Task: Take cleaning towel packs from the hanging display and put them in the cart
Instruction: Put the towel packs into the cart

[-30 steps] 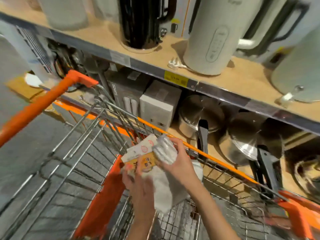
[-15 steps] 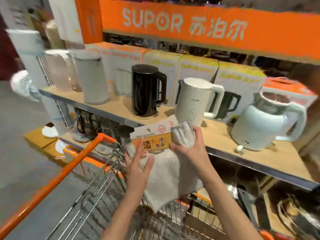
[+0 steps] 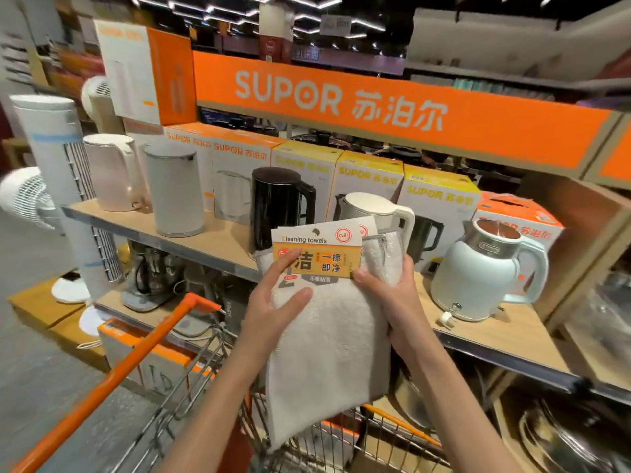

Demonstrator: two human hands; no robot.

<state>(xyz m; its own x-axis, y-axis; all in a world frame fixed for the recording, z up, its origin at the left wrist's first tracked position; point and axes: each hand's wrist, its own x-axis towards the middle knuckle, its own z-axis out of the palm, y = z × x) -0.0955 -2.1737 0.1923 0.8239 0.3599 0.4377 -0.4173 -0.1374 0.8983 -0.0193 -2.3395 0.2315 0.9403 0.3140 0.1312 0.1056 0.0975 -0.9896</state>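
Towel pack [image 3: 327, 339] held up over cart [image 3: 191, 380], both hands: left hand [image 3: 273, 308] flat-ish on front, right hand [image 3: 392, 295] gripping edge. Soft, floppy, light imo; grab by card label.

The wooden shelf [image 3: 218, 240] had 5 kettles standing right on it: 2 pale ones [image 3: 109, 172] at the left end, a black kettle [image 3: 278, 208] mid-shelf, a cream one [image 3: 375, 213], and a mint kettle [image 3: 478, 274] far right. SUPOR boxes [image 3: 368, 179] lined up behind them.
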